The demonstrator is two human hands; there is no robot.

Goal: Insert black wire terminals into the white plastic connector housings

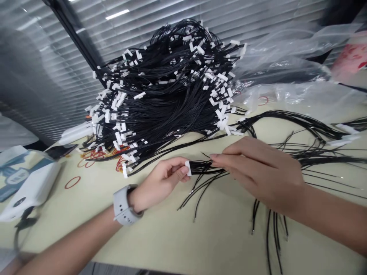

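Note:
Between the thumb and fingers of my left hand is a small white connector housing, with black wires running out of it to the right. My right hand is closed in a pinch on a thin black wire, whose end points left toward the housing. Beneath the right hand passes a bundle of loose black wires. Several of their ends, tipped with small metal terminals, hang down over the table. The right palm hides part of the bundle.
A tall heap of black cables with white connectors stands at the back. Red and yellow rubber bands lie at left, near a white device with a plugged-in cord. Clear plastic bags lie at back right. Behind are window blinds.

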